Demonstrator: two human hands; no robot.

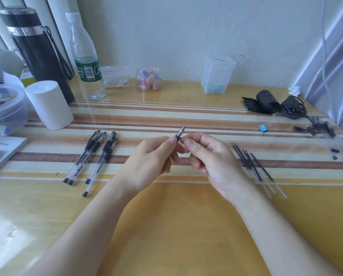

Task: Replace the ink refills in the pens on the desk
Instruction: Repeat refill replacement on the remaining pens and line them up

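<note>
Over the middle of the desk (166, 226) both hands hold 1 pen (181, 132) up off the surface, its metal tip pointing away toward the wall. The left hand (150, 162) pinches it just below the tip with thumb and forefinger, and the right hand (208, 156) is curled shut around the part nearer the person, so the barrel is hidden. This looks like the tip section being screwed on or off. To do it well, keep the 2 halves in line and turn only 1 hand. 4 capped pens (93, 158) lie toward the left edge, a fan of loose refills (252, 164) just beside the right wrist, and more pens (326, 134) near the right edge.
</note>
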